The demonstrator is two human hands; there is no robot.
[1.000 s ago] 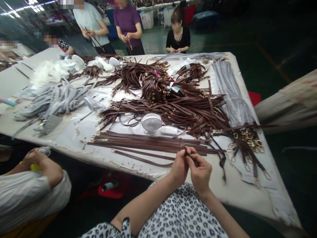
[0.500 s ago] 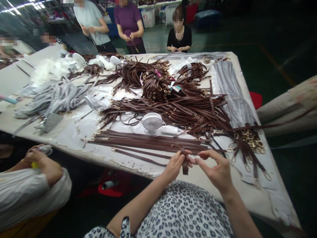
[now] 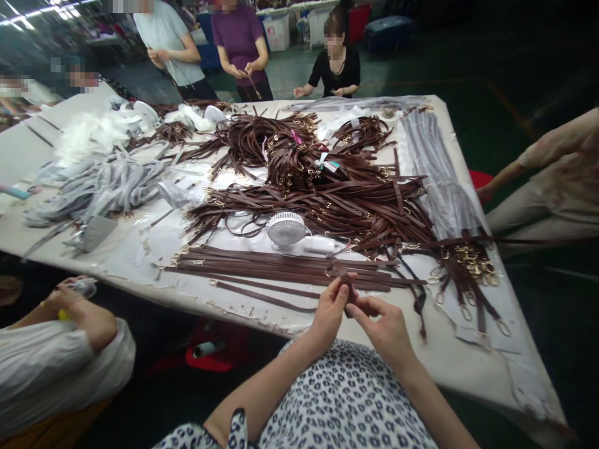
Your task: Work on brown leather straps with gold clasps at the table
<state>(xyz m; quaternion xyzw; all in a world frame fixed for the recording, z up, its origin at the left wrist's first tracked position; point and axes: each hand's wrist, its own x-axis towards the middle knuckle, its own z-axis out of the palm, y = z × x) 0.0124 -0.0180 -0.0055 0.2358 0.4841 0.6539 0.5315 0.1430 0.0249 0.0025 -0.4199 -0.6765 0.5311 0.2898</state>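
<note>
Between thumb and fingers, my left hand (image 3: 330, 308) grips a brown strap (image 3: 349, 292) just above the table's near edge. My right hand (image 3: 381, 324) pinches the lower part of that same strap, its fingertips close to my left hand's. Behind them lies a row of straight brown straps (image 3: 281, 269) with gold clasps at the left end. Further back is a large tangled heap of brown straps (image 3: 304, 199). My fingers cover part of the held strap.
A white fan (image 3: 286, 232) stands behind the straight straps. Grey wrapped straps (image 3: 107, 184) lie at left, others (image 3: 440, 168) at right. Gold clasps (image 3: 472, 262) cluster near the right edge of the table (image 3: 468, 362). Several people are around it; one (image 3: 60, 349) sits at lower left.
My right hand has moved left and its fingers have closed on the strap by my left hand. Across the table, a seated person's hands have parted; at right, a person's arm has come into view.
</note>
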